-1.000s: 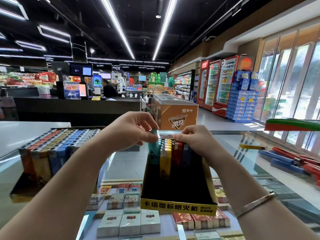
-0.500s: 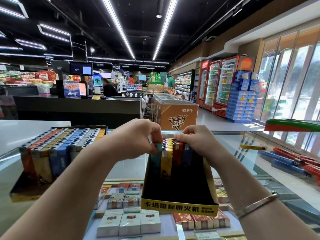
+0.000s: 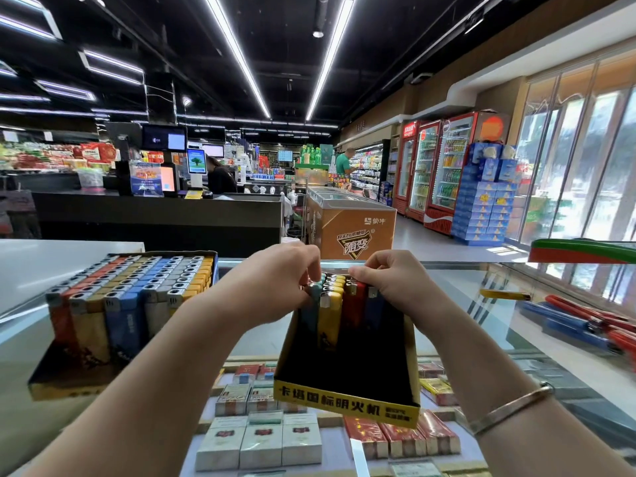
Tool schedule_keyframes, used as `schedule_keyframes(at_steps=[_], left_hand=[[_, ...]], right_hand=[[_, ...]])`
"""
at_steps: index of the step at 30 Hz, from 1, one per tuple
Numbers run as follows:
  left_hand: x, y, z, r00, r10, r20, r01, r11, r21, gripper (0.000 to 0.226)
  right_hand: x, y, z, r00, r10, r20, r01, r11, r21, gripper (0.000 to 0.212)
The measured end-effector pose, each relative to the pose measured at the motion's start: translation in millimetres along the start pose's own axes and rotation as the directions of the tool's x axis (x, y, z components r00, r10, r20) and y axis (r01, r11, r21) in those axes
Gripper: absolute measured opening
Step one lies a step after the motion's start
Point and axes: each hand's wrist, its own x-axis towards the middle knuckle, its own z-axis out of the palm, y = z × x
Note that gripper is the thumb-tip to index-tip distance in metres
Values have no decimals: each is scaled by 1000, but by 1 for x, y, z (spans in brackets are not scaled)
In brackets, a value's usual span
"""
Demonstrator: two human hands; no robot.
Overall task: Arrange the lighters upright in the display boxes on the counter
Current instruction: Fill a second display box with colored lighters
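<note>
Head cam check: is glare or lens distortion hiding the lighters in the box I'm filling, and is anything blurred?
Head view: wide-angle bending curves the ceiling light strips and the frame edges; the glass counter carries pale reflections, yet none cover the black display box. The lighters read sharp; left hand and right hand hide some tops. The far aisle is soft, the windows overexposed.

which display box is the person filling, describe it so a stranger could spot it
On the glass counter, between the left hand and right hand, sits a black display box. Unlike the full box to its left, it has a yellow front strip and holds lighters only at its far end.
</note>
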Motion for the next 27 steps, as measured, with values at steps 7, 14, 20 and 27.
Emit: schedule_keyframes(at_steps=[7,14,20,27], left_hand=[[1,-7,13,922,-198,332,327,858,-396,62],[6,-5,33,892,-209,401,399,780,-482,67],[13,7,51,895,-224,386,426,687,-588,69],[13,27,70,925,-189,330,376,593,-712,57]], right_hand=[[2,2,0,998,-6,-55,5,1000,-20,23],[2,8,-1,964,-36,-264,6,994,-113,20],[-7,14,-25,891,-128,-435,15,967,-253,24],[-32,34,-89,905,-24,-425,-197,861,-468,15]])
